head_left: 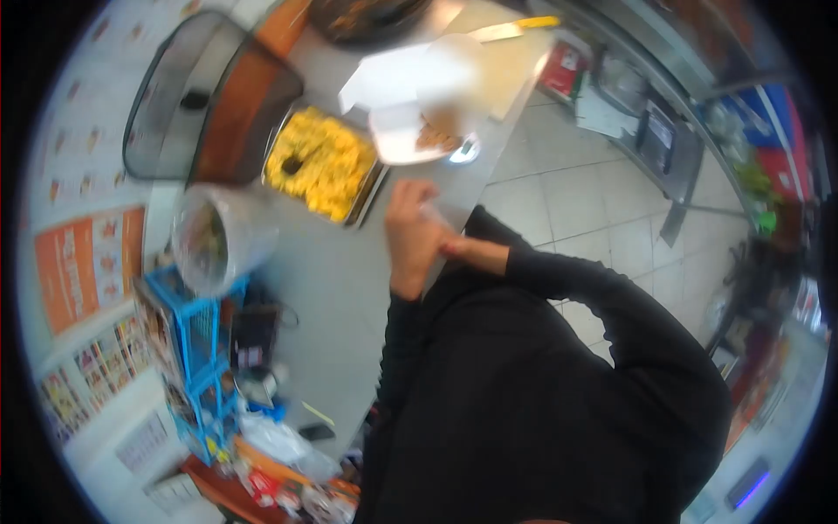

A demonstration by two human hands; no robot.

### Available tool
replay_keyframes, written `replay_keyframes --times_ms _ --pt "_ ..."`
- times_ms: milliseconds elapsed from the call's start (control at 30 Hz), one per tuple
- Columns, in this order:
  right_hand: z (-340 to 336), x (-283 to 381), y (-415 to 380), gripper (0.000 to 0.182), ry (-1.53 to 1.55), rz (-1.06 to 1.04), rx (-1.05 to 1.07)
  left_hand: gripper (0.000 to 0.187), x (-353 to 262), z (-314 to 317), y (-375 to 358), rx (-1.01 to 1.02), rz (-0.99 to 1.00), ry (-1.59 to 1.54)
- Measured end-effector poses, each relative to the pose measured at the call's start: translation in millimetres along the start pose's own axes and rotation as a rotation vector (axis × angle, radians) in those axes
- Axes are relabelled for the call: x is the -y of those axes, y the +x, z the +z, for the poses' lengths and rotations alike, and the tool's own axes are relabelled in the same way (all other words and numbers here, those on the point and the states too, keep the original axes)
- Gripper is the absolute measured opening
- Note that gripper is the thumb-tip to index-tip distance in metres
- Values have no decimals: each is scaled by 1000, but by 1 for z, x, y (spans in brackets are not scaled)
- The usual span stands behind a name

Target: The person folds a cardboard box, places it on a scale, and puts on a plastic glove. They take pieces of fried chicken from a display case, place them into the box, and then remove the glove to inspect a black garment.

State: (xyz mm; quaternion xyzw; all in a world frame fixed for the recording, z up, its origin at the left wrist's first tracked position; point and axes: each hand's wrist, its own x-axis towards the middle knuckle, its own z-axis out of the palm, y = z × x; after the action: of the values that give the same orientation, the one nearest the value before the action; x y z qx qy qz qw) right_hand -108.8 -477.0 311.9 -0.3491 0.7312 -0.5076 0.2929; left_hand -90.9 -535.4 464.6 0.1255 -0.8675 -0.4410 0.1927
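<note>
My left hand (412, 229) and my right hand (464, 251) are pressed together at the near edge of the grey counter (336, 271). The left fingers look curled. A pale, see-through strip (434, 215) shows between the hands, too blurred to name. My right hand's fingers are mostly hidden against the left hand. Just beyond the hands, an open white foam takeout box (397, 140) holds some brown food (439, 131); it rests on what looks like a small scale (465, 150). Left of it stands a metal tray of yellow food (319, 166) with a dark round spot on it.
A plastic-lined tub (209, 240) stands on the left near a blue rack (192, 323). A mesh cover (196, 100) leans behind the tray. At the back are a dark pan (371, 17) and a yellow-handled knife (515, 29). A phone (316, 431) lies toward the lower left.
</note>
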Motion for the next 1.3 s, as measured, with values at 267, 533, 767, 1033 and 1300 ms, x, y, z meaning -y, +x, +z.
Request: replay_keyframes --times_ms 267,533,767,1033,1300 --pt "6 25 -2 29 807 -176 -82 26 62 -39 4 127 -99 -49" --pt "-42 120 19 36 674 432 23 55 19 -35 -53 -64 -304 -267" --pt "-18 119 23 33 181 72 118 22 46 -28 -56 -465 -368 -381" --pt "20 120 -25 36 250 -38 523 20 109 -65 -107 -799 -415 -86" --pt "30 104 -54 34 16 -4 883 84 224 -90 -171 -990 -810 -798"
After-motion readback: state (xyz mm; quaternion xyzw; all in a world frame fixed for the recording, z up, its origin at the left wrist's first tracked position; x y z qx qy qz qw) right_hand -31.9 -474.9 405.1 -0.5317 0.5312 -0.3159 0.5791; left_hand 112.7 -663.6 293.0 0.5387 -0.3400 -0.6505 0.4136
